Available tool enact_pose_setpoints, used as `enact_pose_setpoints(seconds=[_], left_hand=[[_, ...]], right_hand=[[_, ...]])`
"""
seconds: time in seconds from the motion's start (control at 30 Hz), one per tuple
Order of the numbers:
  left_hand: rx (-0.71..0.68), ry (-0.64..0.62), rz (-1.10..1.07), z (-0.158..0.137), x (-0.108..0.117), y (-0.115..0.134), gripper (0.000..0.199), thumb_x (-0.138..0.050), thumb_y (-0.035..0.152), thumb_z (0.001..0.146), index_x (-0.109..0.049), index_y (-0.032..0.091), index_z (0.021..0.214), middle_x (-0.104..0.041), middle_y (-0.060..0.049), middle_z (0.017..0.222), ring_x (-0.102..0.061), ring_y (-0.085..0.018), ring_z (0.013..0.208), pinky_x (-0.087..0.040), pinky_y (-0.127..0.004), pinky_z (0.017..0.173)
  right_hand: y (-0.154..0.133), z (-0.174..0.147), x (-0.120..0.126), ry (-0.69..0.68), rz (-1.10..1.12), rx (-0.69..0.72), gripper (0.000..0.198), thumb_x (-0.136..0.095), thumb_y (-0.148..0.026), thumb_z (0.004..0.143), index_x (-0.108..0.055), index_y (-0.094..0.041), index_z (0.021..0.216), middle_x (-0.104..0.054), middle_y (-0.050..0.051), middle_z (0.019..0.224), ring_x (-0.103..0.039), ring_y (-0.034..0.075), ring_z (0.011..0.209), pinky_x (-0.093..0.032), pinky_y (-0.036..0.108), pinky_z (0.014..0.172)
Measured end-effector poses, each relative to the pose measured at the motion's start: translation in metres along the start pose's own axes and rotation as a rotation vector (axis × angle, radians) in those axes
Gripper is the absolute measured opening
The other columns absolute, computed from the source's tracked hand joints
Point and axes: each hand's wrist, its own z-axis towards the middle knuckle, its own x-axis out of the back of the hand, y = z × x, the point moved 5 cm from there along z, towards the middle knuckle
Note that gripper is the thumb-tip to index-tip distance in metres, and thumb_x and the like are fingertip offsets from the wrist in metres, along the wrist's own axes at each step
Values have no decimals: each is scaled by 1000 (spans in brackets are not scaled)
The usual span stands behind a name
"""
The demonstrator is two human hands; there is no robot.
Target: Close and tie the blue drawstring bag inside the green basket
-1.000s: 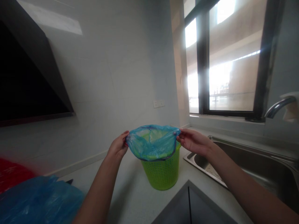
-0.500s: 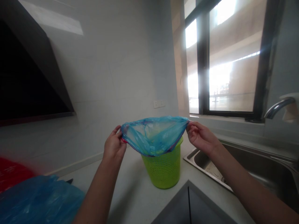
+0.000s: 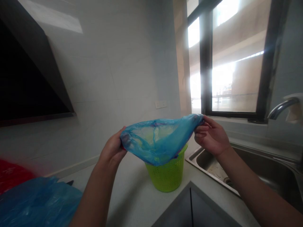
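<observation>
A thin blue plastic bag (image 3: 156, 142) is stretched wide between my hands, its mouth spread over the top of a lime-green slatted basket (image 3: 165, 176). My left hand (image 3: 113, 146) grips the bag's left edge, with the fingertips partly inside the plastic. On the other side, my right hand (image 3: 210, 134) pinches the right edge, pulled out beyond the basket and slightly higher than the left. The bag hides most of the basket's rim; a bit of rim shows at the right. Standing upright, the basket rests on the white counter (image 3: 127, 195).
A steel sink (image 3: 260, 170) with a curved faucet (image 3: 281, 108) lies at the right, below a window. Crumpled blue plastic (image 3: 40, 201) and a red bag (image 3: 14, 175) sit at the lower left. A dark grey panel (image 3: 196, 208) is at the front; a black range hood (image 3: 28, 78) hangs upper left.
My right hand has moved right and slightly up, drawing the bag's right edge farther out. My left hand has shifted slightly left, its fingers now more covered by the bag. The basket stays put.
</observation>
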Motion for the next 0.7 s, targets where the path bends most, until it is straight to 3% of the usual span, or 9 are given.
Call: enact_pose_setpoints(seconds=[0.1,0.23,0.3,0.4,0.53,0.7], left_hand=[[-109,94,-53,11,12,5,16,-57,2,71,-53,17,70,-52,4,57,-47,-7,46,-45,-18,50],[-221,260,-74,25,30,4,32,-54,-7,61,-52,18,81,-57,4,62,-51,-8,50,-43,-16,51],[-235,303,-81,30,33,-2,31,-55,-7,60,-54,17,81,-57,4,60,-50,-7,50,-40,-15,50],[-221,240,-42,35,28,-16,27,-60,-3,57,-59,15,78,-59,4,61,-50,-6,51,-39,-15,51],[-214,176,14,36,20,-33,17,-65,3,58,-64,13,73,-63,1,65,-55,-8,57,-44,-19,57],[-164,156,1,34,14,-47,6,-71,12,66,-66,13,69,-64,1,65,-55,-8,56,-46,-19,56]], right_hand=[[10,16,12,38,-20,-21,16,-59,-37,82,-58,-23,75,-60,2,69,-51,15,59,-42,26,53],[38,35,43,304,-171,-30,12,-65,-27,70,-55,-21,67,-58,0,64,-52,13,62,-45,25,57],[46,39,51,346,-277,20,11,-69,-26,67,-60,-19,69,-61,0,69,-54,13,65,-46,24,62],[48,39,48,272,-355,106,19,-74,-27,62,-64,-18,76,-66,1,75,-56,13,68,-48,26,66],[37,32,39,269,-533,236,15,-69,-26,63,-56,-19,66,-58,-3,60,-49,11,56,-37,23,53],[35,28,34,303,-684,233,18,-67,-32,66,-56,-19,69,-56,-4,55,-45,9,50,-31,22,47]])
